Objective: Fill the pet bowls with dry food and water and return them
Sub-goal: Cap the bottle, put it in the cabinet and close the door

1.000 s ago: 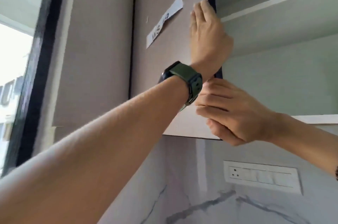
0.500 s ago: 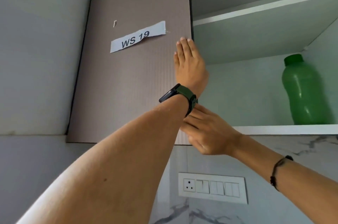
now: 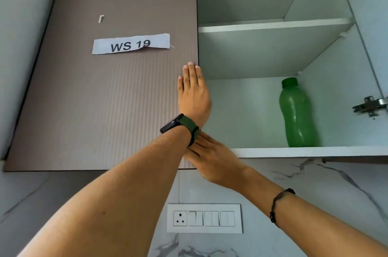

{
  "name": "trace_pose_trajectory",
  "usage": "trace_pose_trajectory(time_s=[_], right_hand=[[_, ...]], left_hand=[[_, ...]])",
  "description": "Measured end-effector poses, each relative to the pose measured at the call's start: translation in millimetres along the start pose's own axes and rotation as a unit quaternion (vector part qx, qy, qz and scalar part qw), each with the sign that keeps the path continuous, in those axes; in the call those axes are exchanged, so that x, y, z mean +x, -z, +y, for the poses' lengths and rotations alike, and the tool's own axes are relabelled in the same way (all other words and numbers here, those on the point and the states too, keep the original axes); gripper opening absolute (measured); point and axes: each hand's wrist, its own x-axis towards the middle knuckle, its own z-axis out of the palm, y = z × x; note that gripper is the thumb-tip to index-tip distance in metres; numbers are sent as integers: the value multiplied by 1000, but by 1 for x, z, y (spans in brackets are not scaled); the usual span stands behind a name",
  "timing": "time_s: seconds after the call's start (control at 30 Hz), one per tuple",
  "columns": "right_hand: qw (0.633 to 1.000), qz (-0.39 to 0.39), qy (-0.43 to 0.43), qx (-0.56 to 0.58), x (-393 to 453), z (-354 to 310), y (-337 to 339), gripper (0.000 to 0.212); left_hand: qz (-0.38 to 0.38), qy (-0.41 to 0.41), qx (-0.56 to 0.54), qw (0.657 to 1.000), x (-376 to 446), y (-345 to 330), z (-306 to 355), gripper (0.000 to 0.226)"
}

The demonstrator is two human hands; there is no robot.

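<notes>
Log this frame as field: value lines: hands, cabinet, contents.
left hand: flat, fingers straight, against closed cabinet door near its right edge
right hand: at the door's lower corner, under the left wrist; grip hidden
right compartment: open, hinge visible
green bottle: upright on lower shelf
upper shelf: nothing visible on it
label: "WS 19"
pet bowls: not in view

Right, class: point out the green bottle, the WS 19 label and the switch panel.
green bottle point(image 3: 297, 116): head view, middle of its body.
WS 19 label point(image 3: 130, 44): head view, centre of the paper strip.
switch panel point(image 3: 204, 218): head view, middle of the plate.
</notes>
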Motion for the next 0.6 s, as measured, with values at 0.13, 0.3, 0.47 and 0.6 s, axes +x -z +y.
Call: trace_pose_trajectory(time_s=[0.13, 0.3, 0.47, 0.6], right_hand=[[999, -8, -41, 10, 1, -10, 10, 46], [992, -76, -91, -39, 4, -19, 33, 48], [960, -119, -192, -167, -26, 21, 103, 48], [909, -95, -288, -284, -57, 57, 194, 31]], left_hand=[[-22, -18, -15, 999, 0, 4, -6, 71], [-82, -6, -86, 993, -1, 28, 5, 65], [-58, -78, -179, 979, -2, 59, 61, 52], [-30, -165, -258, 952, -11, 96, 135, 44]])
